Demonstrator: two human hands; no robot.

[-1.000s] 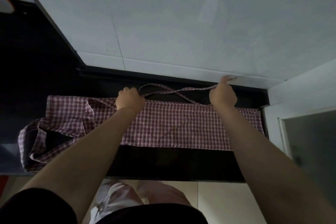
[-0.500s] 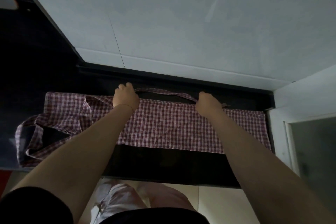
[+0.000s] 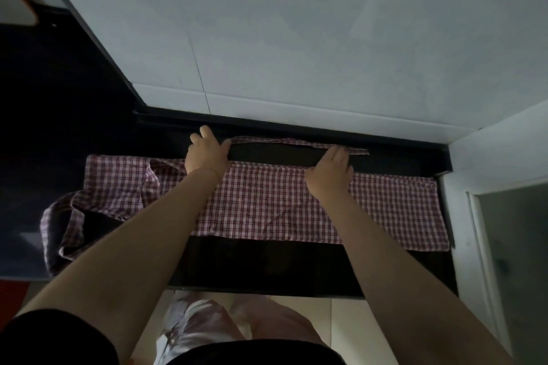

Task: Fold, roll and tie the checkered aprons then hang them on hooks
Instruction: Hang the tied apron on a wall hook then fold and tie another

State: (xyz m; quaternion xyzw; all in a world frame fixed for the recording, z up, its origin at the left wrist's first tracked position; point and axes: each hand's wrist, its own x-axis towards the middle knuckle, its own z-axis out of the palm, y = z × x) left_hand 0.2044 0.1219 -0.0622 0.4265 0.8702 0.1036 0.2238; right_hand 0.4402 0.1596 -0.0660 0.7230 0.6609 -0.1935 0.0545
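A folded checkered apron [image 3: 267,210] is lying lengthwise across the dark counter [image 3: 267,270], its left end drooping over the counter's left edge. Beyond it, along the back edge, the left hand [image 3: 206,154] is pinching one end of the apron's strap [image 3: 284,142], while the right hand [image 3: 330,173] is pressing flat, fingers straight, on the other

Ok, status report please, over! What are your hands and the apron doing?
Left hand holds strap. Right hand flat, pressing strap. Checkered apron folded on counter, unrolled. Nothing blocking.
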